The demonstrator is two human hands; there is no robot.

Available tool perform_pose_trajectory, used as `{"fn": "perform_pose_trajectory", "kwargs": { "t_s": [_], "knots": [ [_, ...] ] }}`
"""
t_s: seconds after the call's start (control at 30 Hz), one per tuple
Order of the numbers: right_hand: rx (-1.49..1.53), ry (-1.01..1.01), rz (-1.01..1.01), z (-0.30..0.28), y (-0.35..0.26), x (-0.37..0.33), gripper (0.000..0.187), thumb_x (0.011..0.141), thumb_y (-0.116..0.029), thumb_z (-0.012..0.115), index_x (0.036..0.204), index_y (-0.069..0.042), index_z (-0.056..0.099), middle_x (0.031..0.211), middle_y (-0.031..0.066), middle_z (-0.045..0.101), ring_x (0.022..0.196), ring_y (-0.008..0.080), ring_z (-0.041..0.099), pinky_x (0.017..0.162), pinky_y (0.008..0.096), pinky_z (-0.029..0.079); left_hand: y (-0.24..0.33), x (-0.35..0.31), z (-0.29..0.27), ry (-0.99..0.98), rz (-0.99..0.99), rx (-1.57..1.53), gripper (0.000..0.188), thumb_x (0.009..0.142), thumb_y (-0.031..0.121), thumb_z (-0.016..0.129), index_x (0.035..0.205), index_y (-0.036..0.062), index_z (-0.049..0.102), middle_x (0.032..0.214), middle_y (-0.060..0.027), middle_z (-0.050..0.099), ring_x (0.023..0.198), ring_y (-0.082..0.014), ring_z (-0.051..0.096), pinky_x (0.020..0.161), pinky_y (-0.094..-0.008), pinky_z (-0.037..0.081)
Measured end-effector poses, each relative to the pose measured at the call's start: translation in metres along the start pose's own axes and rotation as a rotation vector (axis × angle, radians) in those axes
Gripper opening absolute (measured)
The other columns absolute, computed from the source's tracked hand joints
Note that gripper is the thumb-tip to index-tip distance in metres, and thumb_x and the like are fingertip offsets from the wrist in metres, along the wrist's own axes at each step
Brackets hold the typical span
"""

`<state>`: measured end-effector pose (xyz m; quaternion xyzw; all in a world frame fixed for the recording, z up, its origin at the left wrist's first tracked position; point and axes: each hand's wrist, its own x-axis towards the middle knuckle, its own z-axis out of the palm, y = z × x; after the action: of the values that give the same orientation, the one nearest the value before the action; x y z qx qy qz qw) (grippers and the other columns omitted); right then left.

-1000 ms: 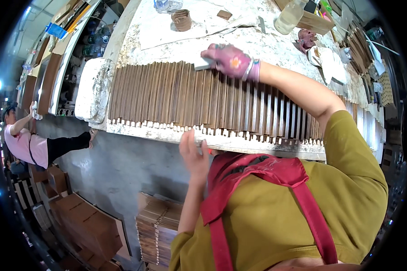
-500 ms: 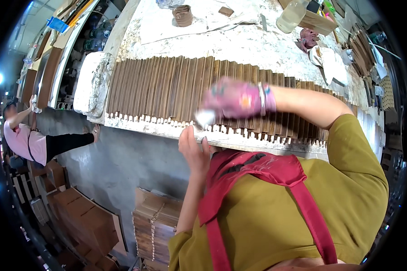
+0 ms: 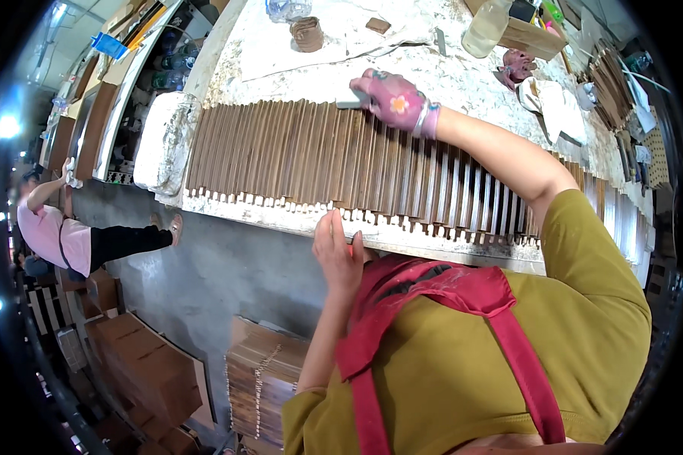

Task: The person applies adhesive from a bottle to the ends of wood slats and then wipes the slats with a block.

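A long row of dark brown wooden strips (image 3: 281,152) lies side by side on the table, their pale narrow ends pointing at me. My right hand (image 3: 393,100), in a purple flowered glove, is closed on a light grey block (image 3: 350,101). The block rests at the far ends of the strips near the row's middle; its exact kind is unclear. At the near edge is my bare left hand (image 3: 337,254), fingers stretched out and thumb apart. Its fingertips touch or nearly touch one pale strip end.
A white wrapped bundle (image 3: 165,144) stands at the row's left end. Farther back are a round brown stack (image 3: 306,35), a cloudy bottle (image 3: 486,29) and a white cloth (image 3: 552,106). Cardboard boxes (image 3: 148,364) sit on the floor at left, with another person (image 3: 64,235) beyond.
My right hand has moved away from me with the grey block, from the strips' near ends to their far ends. My left hand has shifted slightly right along the near edge.
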<state>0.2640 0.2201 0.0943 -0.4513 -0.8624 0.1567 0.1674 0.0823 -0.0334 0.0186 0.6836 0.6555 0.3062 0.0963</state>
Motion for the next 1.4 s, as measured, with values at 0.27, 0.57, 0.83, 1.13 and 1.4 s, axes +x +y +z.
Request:
{"fn": "perform_pose_trajectory", "kwargs": {
  "t_s": [0.27, 0.57, 0.83, 1.13, 1.4],
  "knots": [
    [-0.052, -0.110, -0.185, -0.010, -0.007, -0.008, 0.034, 0.088, -0.013, 0.059, 0.122, -0.014, 0.055, 0.100, 0.0105, 0.063, 0.082, 0.0270, 0.065, 0.071, 0.0413, 0.055, 0.001, 0.000, 0.001, 0.049, -0.013, 0.084, 0.053, 0.088, 0.018, 0.061, 0.136, 0.0015, 0.046, 0.130, -0.0204, 0.049, 0.120, -0.0382, 0.047, 0.097, -0.0449, 0.037],
    [0.223, -0.100, -0.389, 0.007, -0.038, -0.032, 0.022, 0.086, -0.015, 0.062, 0.107, -0.012, 0.060, 0.096, 0.0099, 0.061, 0.090, 0.0262, 0.063, 0.075, 0.0391, 0.052, 0.003, -0.001, 0.011, 0.190, -0.109, 0.033, 0.039, 0.088, 0.015, 0.062, 0.125, 0.0036, 0.055, 0.126, -0.0122, 0.054, 0.116, -0.0286, 0.053, 0.095, -0.0412, 0.038],
    [0.063, -0.471, -0.783, -0.005, -0.056, -0.082, 0.036, 0.080, -0.016, 0.063, 0.115, -0.017, 0.058, 0.107, 0.0042, 0.060, 0.101, 0.0240, 0.061, 0.085, 0.0409, 0.044, -0.010, 0.000, 0.021, 0.237, -0.125, -0.058, 0.037, 0.085, 0.013, 0.066, 0.120, 0.0068, 0.059, 0.121, -0.0089, 0.057, 0.113, -0.0263, 0.054, 0.092, -0.0409, 0.038],
    [-0.001, -0.473, -0.747, -0.016, -0.060, -0.085, 0.039, 0.085, -0.022, 0.061, 0.123, -0.014, 0.056, 0.112, 0.0081, 0.060, 0.105, 0.0252, 0.059, 0.096, 0.0462, 0.042, -0.004, 0.001, 0.021, 0.258, -0.145, -0.076, 0.037, 0.082, 0.012, 0.069, 0.118, 0.0065, 0.061, 0.118, -0.0092, 0.058, 0.112, -0.0271, 0.055, 0.093, -0.0410, 0.037],
    [-0.063, -0.125, -0.138, -0.007, 0.005, -0.027, 0.033, 0.089, -0.017, 0.060, 0.121, -0.009, 0.055, 0.099, 0.0111, 0.061, 0.088, 0.0272, 0.063, 0.076, 0.0389, 0.051, -0.001, 0.001, 0.026, 0.278, -0.106, -0.008, 0.047, 0.081, 0.025, 0.071, 0.124, 0.0113, 0.059, 0.118, -0.0051, 0.056, 0.110, -0.0243, 0.054, 0.093, -0.0402, 0.037]
  ]
}}
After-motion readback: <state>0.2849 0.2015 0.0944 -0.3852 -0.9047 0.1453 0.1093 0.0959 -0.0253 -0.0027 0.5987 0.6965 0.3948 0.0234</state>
